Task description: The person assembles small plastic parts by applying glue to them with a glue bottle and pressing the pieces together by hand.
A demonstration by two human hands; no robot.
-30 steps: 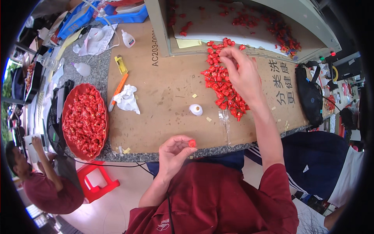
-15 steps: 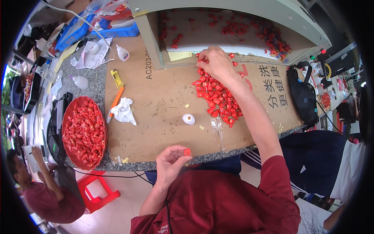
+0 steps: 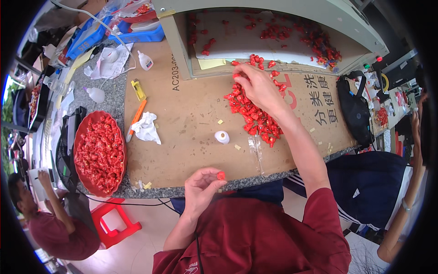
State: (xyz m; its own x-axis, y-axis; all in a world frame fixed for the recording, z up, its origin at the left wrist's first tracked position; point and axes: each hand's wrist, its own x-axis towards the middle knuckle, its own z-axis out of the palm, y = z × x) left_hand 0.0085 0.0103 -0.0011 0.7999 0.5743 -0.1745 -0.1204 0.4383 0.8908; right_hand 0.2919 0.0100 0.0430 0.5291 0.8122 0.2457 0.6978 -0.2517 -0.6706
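My left hand is near the table's front edge, pinching a small red plastic piece between thumb and fingertips. My right hand reaches over the far end of a loose pile of small red pieces. Its thumb and fingers are closed together, with a bit of red showing at the tips; the palm hides part of the pile. A white squeeze bottle stands between the two hands, left of the pile. Several more red pieces lie just beyond my right hand, at the cabinet opening.
At left is a red scalloped tray full of red pieces. Beside it lie an orange cutter, crumpled tissue and a yellow object. The grey cabinet stands at the back; a black bag is at right. Other people are nearby.
My right hand has drawn back slightly from the cabinet opening, uncovering red pieces there. My left hand keeps its piece almost in place. Another person's arm has come in at the right edge.
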